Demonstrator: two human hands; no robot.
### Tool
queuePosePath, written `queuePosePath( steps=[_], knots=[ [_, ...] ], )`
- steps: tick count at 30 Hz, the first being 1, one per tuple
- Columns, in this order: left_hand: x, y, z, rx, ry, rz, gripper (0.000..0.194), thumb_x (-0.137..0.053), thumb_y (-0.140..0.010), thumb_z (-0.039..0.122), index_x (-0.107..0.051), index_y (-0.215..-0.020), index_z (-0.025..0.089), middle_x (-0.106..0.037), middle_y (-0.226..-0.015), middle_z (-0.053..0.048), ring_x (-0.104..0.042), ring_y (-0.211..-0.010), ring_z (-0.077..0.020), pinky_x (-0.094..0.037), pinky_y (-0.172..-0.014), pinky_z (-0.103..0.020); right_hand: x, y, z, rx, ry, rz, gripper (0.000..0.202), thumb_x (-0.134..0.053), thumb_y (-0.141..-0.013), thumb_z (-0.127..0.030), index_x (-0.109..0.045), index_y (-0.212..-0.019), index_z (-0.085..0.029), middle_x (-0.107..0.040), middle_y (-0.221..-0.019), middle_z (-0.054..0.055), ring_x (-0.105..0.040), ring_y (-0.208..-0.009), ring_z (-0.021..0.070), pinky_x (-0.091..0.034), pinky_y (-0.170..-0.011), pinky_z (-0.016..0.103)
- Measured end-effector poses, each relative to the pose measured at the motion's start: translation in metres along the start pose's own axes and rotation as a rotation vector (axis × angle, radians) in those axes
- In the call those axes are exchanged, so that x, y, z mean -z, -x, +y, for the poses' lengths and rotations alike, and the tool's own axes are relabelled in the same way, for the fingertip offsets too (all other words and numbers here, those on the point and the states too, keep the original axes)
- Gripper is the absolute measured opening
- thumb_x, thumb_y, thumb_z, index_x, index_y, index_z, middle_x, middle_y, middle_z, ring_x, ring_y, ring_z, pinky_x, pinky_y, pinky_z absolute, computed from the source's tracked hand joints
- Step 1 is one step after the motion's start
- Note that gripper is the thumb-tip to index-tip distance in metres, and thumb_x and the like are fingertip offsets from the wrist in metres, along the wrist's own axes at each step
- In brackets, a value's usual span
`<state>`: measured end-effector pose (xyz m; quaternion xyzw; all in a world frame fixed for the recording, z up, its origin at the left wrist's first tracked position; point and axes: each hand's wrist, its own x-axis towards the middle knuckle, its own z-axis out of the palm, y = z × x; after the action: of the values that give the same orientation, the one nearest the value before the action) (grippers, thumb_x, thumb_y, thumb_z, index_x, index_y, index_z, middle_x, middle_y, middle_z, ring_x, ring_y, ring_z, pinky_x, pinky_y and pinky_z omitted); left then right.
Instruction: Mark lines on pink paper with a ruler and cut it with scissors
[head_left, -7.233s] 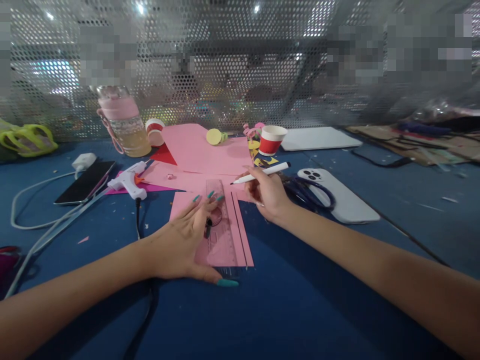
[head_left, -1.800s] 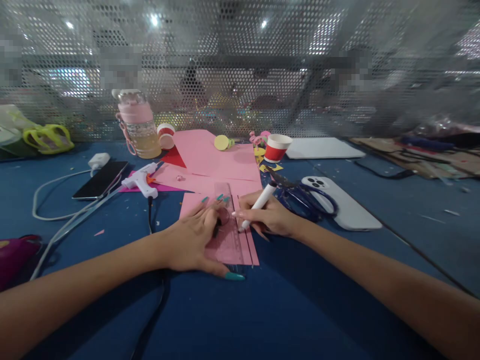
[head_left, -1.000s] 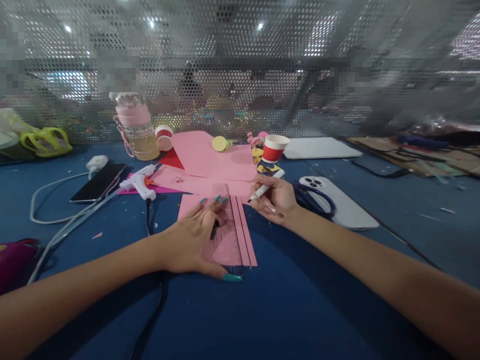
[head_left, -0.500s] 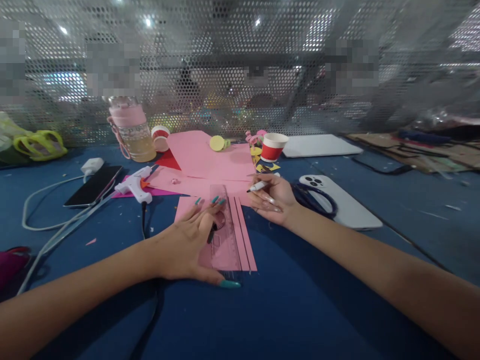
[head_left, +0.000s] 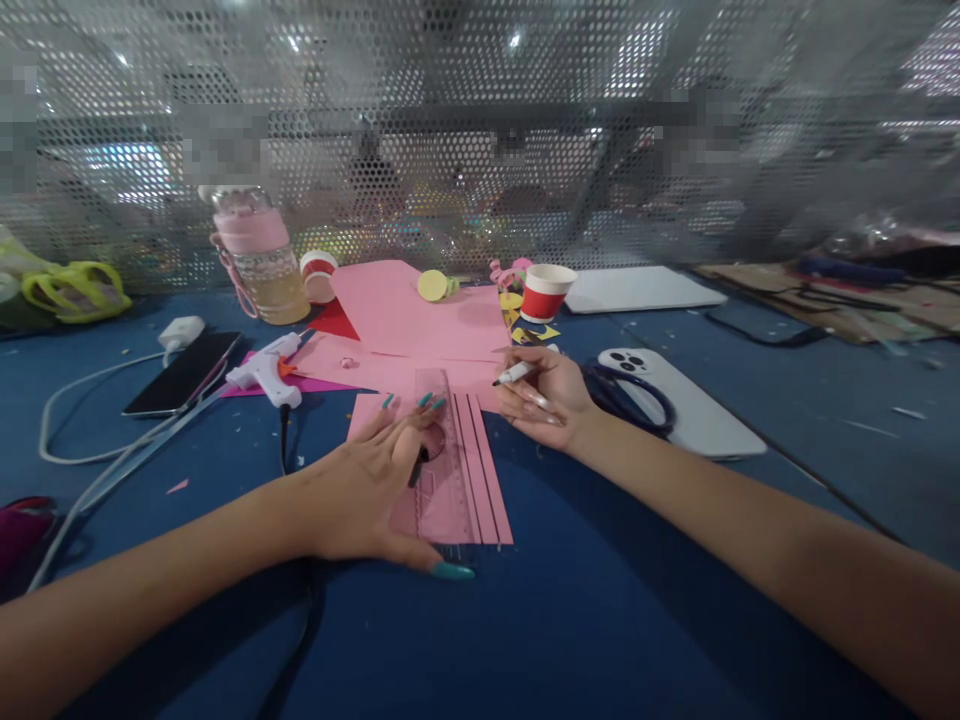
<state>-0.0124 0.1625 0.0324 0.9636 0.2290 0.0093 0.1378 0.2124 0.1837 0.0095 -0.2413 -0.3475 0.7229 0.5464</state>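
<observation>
My left hand (head_left: 367, 490) lies flat with fingers spread, pressing a clear plastic ruler (head_left: 444, 500) onto a pink paper sheet (head_left: 491, 510). Black parallel lines run down the sheet's right side, to the right of the ruler's edge. My right hand (head_left: 551, 400) is closed around a white marker (head_left: 515, 373); its dark tip points left, above the paper's upper right. Behind the ruler lie larger pink paper sheets (head_left: 427, 320), one of them folded upward. A round yellow piece (head_left: 433, 286) rests against the raised sheet.
On the left are a white glue gun (head_left: 266, 370), a dark phone (head_left: 184, 375) and a pink-lidded bottle (head_left: 259, 255). A red-and-white paper cup (head_left: 546, 293) stands behind my right hand. A white phone (head_left: 686, 410) lies to the right, with a white flat slab (head_left: 641, 290) behind it.
The ruler has shifted slightly left on the pink sheet under my left hand, and another black line now shows beside it. My right hand with the marker has hardly moved.
</observation>
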Motion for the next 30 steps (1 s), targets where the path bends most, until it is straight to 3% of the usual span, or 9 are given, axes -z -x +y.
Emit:
queuePosePath(
  steps=[7, 18, 27, 30],
  knots=[
    [0.0028, 0.0005, 0.0010, 0.025, -0.037, -0.052, 0.088, -0.049, -0.066, 0.073, -0.035, -0.121, 0.007, -0.035, -0.136, -0.029, -0.012, -0.136, -0.0338, -0.014, -0.109, -0.052, -0.0052, 0.0008, -0.0010, 0.000, 0.082, 0.107, 0.030, -0.042, -0.072, -0.020, -0.057, -0.045, -0.020, -0.036, -0.024, -0.005, -0.021, -0.022, 0.0070, -0.013, -0.026, 0.019],
    [-0.0027, 0.0047, -0.0047, -0.003, -0.045, 0.029, 0.072, -0.048, -0.065, 0.075, -0.047, -0.100, 0.013, -0.040, -0.134, -0.025, -0.018, -0.135, -0.0333, -0.015, -0.110, -0.051, -0.0072, 0.0019, -0.0003, -0.015, 0.000, 0.089, 0.029, -0.042, -0.067, -0.018, -0.060, -0.045, -0.020, -0.038, -0.023, -0.004, -0.022, -0.021, 0.0066, -0.013, -0.026, 0.019],
    [-0.0012, 0.0046, -0.0046, 0.019, -0.043, 0.017, 0.077, -0.048, -0.063, 0.076, -0.047, -0.104, 0.011, -0.034, -0.138, -0.027, -0.016, -0.135, -0.0350, -0.017, -0.109, -0.051, -0.0039, -0.0012, 0.0003, 0.000, 0.113, 0.091, 0.027, -0.051, -0.072, -0.024, -0.055, -0.046, -0.019, -0.035, -0.026, -0.007, -0.022, -0.023, 0.0056, -0.016, -0.027, 0.018],
    [-0.0027, 0.0055, -0.0057, 0.020, -0.053, 0.021, 0.077, -0.047, -0.063, 0.077, -0.047, -0.105, 0.012, -0.031, -0.140, -0.025, -0.016, -0.135, -0.0343, -0.017, -0.109, -0.050, -0.0033, -0.0057, 0.0055, -0.010, 0.098, 0.188, 0.028, -0.058, -0.073, -0.027, -0.052, -0.047, -0.017, -0.039, -0.029, -0.007, -0.026, -0.025, 0.0035, -0.020, -0.027, 0.017]
  ],
)
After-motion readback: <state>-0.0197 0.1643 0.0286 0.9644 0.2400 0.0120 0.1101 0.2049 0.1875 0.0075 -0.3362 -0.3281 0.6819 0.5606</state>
